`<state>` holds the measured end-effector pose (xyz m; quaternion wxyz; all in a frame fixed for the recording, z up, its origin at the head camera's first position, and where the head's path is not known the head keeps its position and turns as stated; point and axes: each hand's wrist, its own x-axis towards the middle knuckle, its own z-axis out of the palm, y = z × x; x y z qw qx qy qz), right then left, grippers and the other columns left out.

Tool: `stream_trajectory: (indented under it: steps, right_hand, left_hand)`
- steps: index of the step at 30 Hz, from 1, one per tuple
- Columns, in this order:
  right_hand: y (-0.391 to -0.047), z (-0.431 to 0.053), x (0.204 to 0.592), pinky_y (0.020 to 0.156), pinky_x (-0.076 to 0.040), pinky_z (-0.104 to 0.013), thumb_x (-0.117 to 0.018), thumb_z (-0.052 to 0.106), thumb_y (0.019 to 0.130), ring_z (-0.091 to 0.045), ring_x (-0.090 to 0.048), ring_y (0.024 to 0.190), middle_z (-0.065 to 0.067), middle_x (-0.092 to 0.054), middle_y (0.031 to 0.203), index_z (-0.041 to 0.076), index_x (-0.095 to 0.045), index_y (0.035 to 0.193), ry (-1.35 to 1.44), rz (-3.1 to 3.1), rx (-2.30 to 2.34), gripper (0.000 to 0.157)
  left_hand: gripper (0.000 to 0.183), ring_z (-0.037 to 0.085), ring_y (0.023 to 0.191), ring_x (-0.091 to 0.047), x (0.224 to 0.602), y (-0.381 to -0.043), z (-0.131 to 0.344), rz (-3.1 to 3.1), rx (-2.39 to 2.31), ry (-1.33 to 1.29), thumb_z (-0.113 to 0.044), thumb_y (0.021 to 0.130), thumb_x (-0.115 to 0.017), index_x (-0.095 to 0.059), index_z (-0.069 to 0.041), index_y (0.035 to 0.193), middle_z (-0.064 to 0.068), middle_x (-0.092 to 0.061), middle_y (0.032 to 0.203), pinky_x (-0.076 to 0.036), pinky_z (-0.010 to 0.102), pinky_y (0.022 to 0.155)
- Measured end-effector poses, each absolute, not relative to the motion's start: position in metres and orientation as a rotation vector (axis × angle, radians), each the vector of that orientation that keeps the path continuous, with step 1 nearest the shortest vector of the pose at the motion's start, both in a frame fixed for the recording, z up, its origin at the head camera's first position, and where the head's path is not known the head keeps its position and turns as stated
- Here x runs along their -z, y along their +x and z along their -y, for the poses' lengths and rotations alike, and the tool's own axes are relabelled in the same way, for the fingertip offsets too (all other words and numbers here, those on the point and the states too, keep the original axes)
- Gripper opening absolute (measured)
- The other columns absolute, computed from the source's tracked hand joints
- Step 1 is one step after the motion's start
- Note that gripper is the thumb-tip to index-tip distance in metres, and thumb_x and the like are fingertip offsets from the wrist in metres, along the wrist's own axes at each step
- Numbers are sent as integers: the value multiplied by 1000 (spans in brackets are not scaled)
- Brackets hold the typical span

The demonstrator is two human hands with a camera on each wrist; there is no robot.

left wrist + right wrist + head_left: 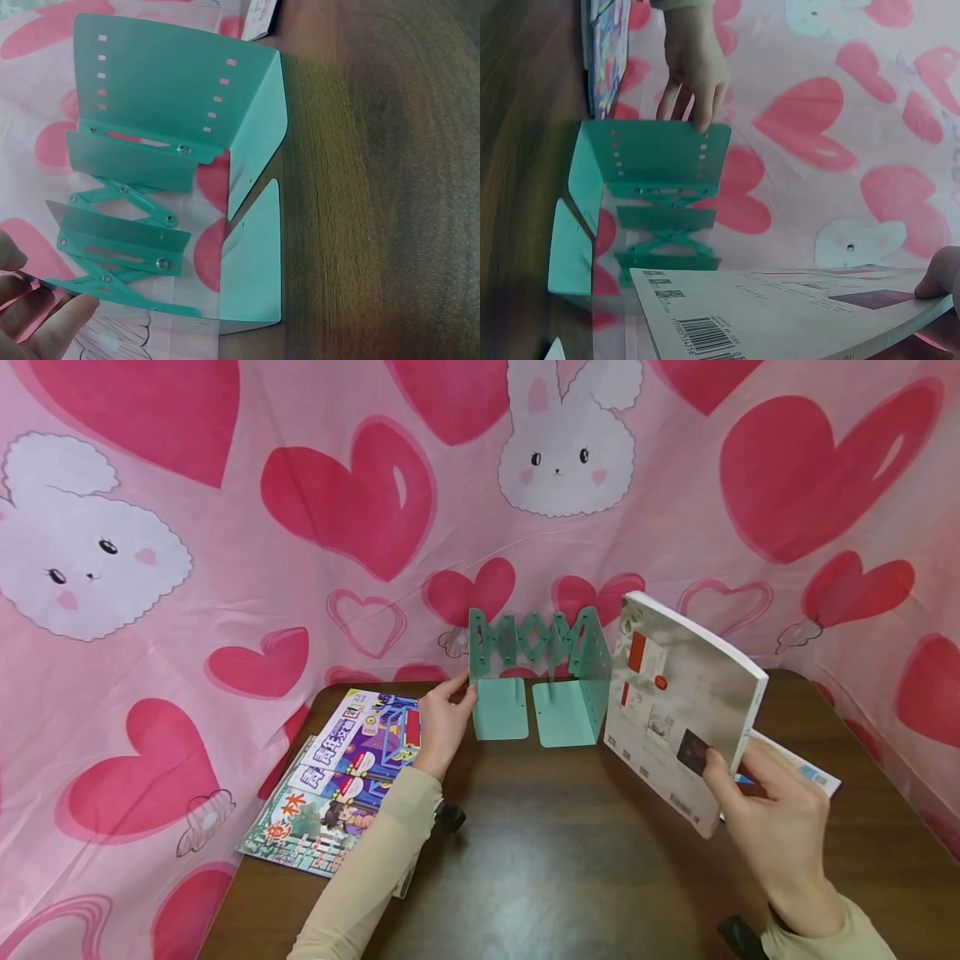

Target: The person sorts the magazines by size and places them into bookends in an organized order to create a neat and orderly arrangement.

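A mint-green expandable book rack (566, 710) with crossed folding struts stands at the back of the table. My left hand (447, 718) pinches the upright edge of its left end plate; in the left wrist view the fingers (64, 326) lie on both sides of that edge. My right hand (783, 822) holds a pale paperback book (675, 710) upright and tilted, thumb on its back cover, the other fingers mostly hidden behind it. This book is beside the rack's right end plate. Its barcode (703, 337) shows in the right wrist view.
Several overlapping magazines (300, 827) lie at the table's left, partly under my left forearm. Another book or magazine (802, 764) lies at the right behind my right hand. A pink cloth (480, 539) with hearts and rabbits hangs behind the dark wooden table (540, 852).
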<state>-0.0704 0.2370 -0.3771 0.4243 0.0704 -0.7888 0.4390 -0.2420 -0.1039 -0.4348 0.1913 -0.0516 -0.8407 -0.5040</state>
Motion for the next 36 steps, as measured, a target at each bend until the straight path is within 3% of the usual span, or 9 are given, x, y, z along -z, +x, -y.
stream_trajectory:
  steps: [4,9,16,23,29,36]
  right_hand:
    - [-70,-231,377,67,-49,-2,-73,-12,81,15,-64,83,19,-73,107,-5,-79,103,208,1996,-1112,23]
    - [-74,-221,379,67,-50,-4,-73,-16,78,12,-66,84,-8,-77,100,-5,-79,103,254,1980,-1157,28]
    - [-86,-208,380,69,-52,-6,-75,-14,80,13,-66,86,-2,-78,106,-3,-79,108,258,2023,-1172,30]
    - [-105,-197,386,68,-51,-5,-77,-12,81,12,-65,86,-17,-77,107,0,-80,109,251,1988,-1184,30]
    - [-124,-193,390,67,-50,-4,-76,-9,84,12,-64,84,-19,-77,105,-1,-79,109,235,1977,-1180,26]
    - [-142,-190,394,70,-50,-4,-73,-9,88,12,-63,86,-18,-77,107,-2,-78,111,253,1963,-1206,25]
  left_hand:
    - [42,25,105,-74,435,-243,103,2357,1414,-138,-23,99,-72,-67,-12,139,8,-74,126,-61,29,70]
    - [41,24,102,-75,435,-243,104,2353,1434,-120,-22,99,-72,-68,-13,138,7,-73,128,-56,24,61]
    - [41,24,103,-74,437,-241,106,2352,1434,-130,-24,100,-71,-67,-11,139,7,-73,129,-57,21,63]
    - [41,25,102,-75,438,-242,105,2347,1442,-125,-21,100,-71,-67,-12,139,8,-73,128,-60,25,65]
    - [40,24,99,-75,437,-243,104,2343,1434,-126,-19,99,-72,-68,-13,138,8,-74,127,-58,22,65]
    - [41,25,101,-75,437,-243,104,2369,1438,-134,-22,100,-70,-67,-14,141,8,-73,129,-60,27,67]
